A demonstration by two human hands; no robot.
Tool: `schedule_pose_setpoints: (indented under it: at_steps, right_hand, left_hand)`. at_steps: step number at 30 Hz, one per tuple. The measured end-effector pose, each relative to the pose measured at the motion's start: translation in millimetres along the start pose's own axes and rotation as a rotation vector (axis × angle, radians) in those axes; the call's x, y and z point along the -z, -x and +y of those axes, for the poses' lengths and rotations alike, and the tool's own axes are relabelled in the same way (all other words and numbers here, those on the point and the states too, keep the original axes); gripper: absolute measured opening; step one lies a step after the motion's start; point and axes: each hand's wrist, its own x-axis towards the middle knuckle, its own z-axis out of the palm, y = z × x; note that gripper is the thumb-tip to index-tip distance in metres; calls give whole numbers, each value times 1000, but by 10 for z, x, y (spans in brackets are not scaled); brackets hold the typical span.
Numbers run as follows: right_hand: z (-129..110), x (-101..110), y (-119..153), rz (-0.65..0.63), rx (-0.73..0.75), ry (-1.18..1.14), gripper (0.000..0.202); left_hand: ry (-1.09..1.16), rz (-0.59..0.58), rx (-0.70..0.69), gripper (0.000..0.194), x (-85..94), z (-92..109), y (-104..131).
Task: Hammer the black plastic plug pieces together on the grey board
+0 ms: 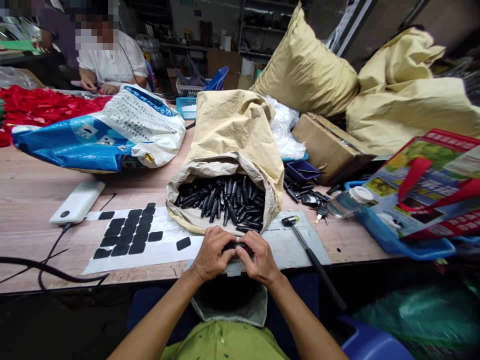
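Both hands meet at the table's front edge, just below the mouth of a beige sack (232, 130). My left hand (213, 254) and my right hand (259, 256) are closed on a small black part (236, 245) held level between them; the fingers hide most of it. Many black tube-shaped parts (225, 197) lie in the sack's open mouth. Left of the hands, a white sheet (165, 252) carries rows of black rounded squares (129, 227). To the right, a hammer (309, 252) rests across a grey sheet (317, 245), its handle hanging past the edge.
A white power bank (77, 202) with a cable lies at left, below a blue and white bag (150, 125). Keys (321, 214), a clear jar (347, 202) and a blue basket (397, 247) stand right. A person (112, 65) sits across the table.
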Motion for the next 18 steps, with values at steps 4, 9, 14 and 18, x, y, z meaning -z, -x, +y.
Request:
schedule_pose_setpoints:
  at_steps: [4, 9, 14, 18]
  right_hand:
    - [12, -45, -8, 23, 6, 83, 15]
    - [7, -63, -9, 40, 68, 140, 28]
    - [1, -35, -9, 29, 72, 89, 22]
    - [-19, -7, -5, 7, 46, 22, 14]
  left_hand:
    - [-86, -20, -20, 14, -32, 8, -2]
    - [-194, -18, -92, 17, -62, 29, 9]
    - [-39, -48, -62, 21, -18, 0, 10]
    - [127, -94, 57, 32, 41, -23, -13]
